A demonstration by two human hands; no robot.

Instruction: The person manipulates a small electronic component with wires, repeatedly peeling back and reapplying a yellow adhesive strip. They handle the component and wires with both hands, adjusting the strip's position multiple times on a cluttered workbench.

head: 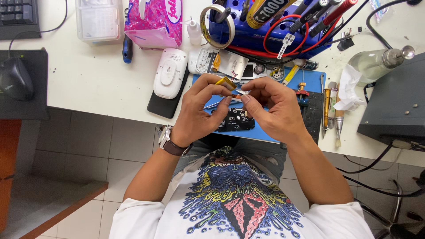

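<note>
My left hand [197, 110] pinching yellow battery [226, 82], right hand [270, 106] gripping its end, frame centre; circuit board [232, 119] below near worktop [97, 84] edge.

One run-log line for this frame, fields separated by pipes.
left hand: pinching small flat yellow-wrapped battery pack | right hand: fingertips at its thin wires | below: black circuit board on blue work mat

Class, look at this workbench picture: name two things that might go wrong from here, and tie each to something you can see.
1. The small yellow battery pack is pinched between the left hand and right hand above the circuit board; it might slip and drop onto the board.
2. Its thin wires sit right at the fingertips, so a tug might snap them.
</note>
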